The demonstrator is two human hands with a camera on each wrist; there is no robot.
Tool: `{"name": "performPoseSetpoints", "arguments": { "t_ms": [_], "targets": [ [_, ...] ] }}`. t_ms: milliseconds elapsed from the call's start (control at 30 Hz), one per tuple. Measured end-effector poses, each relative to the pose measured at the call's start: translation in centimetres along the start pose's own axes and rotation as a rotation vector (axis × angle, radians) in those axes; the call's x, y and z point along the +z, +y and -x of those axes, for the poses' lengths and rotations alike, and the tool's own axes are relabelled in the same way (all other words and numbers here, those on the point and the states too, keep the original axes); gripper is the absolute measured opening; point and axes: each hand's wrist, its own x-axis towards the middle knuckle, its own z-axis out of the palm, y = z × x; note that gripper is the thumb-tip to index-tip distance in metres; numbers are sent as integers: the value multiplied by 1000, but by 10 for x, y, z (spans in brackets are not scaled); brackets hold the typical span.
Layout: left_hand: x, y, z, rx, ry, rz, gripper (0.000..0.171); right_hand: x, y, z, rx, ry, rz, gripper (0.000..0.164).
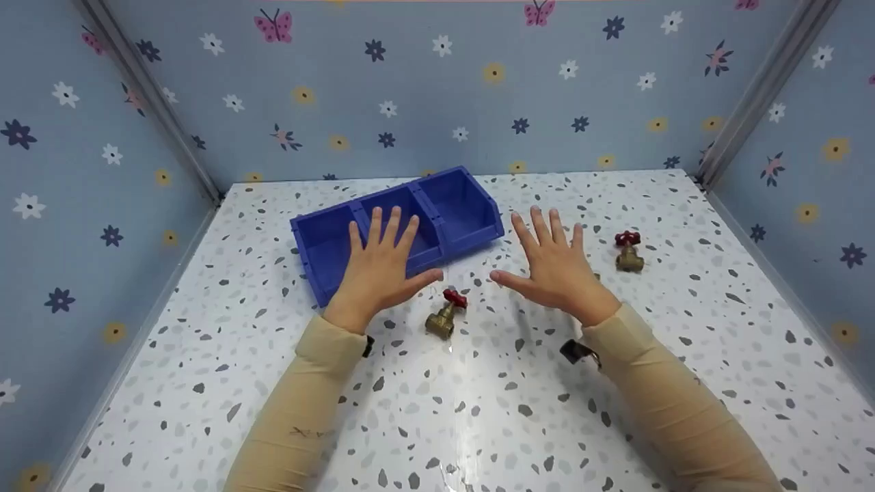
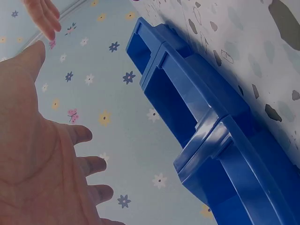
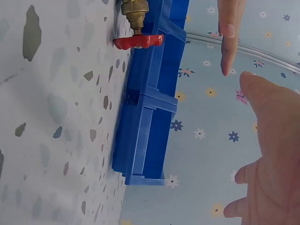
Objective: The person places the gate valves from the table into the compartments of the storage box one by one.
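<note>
Both hands are spread flat, palms down, with nothing in them. My left hand [image 1: 379, 273] hovers over the front of a blue bin [image 1: 472, 240] that has three compartments. In the left wrist view its fingers stretch out beside the same blue bin [image 2: 187, 84]. My right hand [image 1: 557, 273] is held over the table to the right of the bin. Between the hands, lower down, lies a brass gate valve [image 1: 441, 322] with a red handwheel. A second brass valve [image 1: 629, 260] stands farther right. A small brass bit [image 1: 597, 275] peeks out behind the right hand, mostly hidden.
The white speckled table [image 1: 478, 410] is enclosed by blue flowered walls [image 1: 437, 89] at the back and both sides. Metal posts [image 1: 157, 102] stand at the back corners. A black wrist device [image 1: 576, 351] hangs under the right sleeve.
</note>
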Motion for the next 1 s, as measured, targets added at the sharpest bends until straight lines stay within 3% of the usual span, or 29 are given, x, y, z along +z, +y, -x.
{"name": "performPoseSetpoints", "arguments": {
  "t_ms": [1000],
  "targets": [
    [-14, -16, 8, -9, 8, 8, 107, -22, -3, -8, -24, 12, 12, 112]
  ]
}}
